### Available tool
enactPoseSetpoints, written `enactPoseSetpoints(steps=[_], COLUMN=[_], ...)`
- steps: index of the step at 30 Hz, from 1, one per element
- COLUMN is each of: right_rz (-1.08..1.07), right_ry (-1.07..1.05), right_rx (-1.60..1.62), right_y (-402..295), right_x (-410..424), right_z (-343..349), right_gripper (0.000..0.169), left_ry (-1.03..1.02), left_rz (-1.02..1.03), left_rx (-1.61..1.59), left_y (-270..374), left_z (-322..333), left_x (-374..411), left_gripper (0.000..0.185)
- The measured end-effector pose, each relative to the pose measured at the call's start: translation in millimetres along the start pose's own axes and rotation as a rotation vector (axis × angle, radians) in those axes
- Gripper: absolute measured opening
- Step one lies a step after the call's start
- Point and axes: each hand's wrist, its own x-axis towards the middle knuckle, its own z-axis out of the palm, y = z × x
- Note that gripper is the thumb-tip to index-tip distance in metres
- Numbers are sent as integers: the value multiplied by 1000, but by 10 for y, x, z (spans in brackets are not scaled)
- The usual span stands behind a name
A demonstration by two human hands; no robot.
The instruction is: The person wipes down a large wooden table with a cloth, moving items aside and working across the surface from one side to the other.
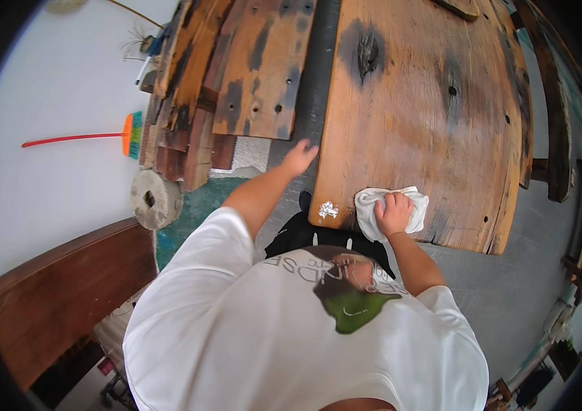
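A large wooden slab tabletop [414, 138] with dark knots and holes lies before me. On its near edge, my right hand [394, 211] grips a white cloth [369, 205] pressed flat against the wood, part of it hanging over the edge. My left hand [302, 156] is held in the air beside the slab's left edge, its fingers apart and somewhat blurred, with nothing seen in it. A small crumpled white patch [328, 209] lies on the slab's near left corner; whether it is paper or something else I cannot tell.
Stacked old planks [265, 72] stand to the left. Beside them are a round stone [156, 199] with a hole and a broom [129, 135] with a red handle. A brown wooden panel [75, 298] is at the lower left. A dark beam [553, 103] stands beyond the slab's right side.
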Motion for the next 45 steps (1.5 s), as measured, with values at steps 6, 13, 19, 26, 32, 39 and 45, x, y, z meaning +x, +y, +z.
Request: enactPoseSetpoints(steps=[6, 13, 19, 26, 32, 39, 45], right_rz=[-160, -97, 226, 396, 77, 436, 559], right_ry=[49, 103, 192, 187, 78, 36, 44], right_rx=[124, 94, -156, -175, -5, -35, -169], right_y=[-432, -1259, -1360, -1247, -1702, -2372, -2328], right_x=[384, 1498, 3313, 4251, 2617, 427, 857], right_z=[123, 604, 1109, 1186, 913, 551, 747], right_gripper=[28, 28, 36, 38, 27, 65, 57], left_ry=[-348, -171, -159, -249, -304, -399, -420], left_rz=[-443, -894, -854, -485, -401, -287, 5], left_rx=[563, 240, 113, 352, 225, 27, 368], left_y=[-2119, -2750, -2952, -3480, -3097, -1875, -1721], left_z=[-845, -1116, -1514, -2932, -3765, -3701, -3913], left_x=[-2659, -4028, -3499, -1756, -227, 477, 833], left_gripper=[56, 46, 38, 30, 27, 23, 29])
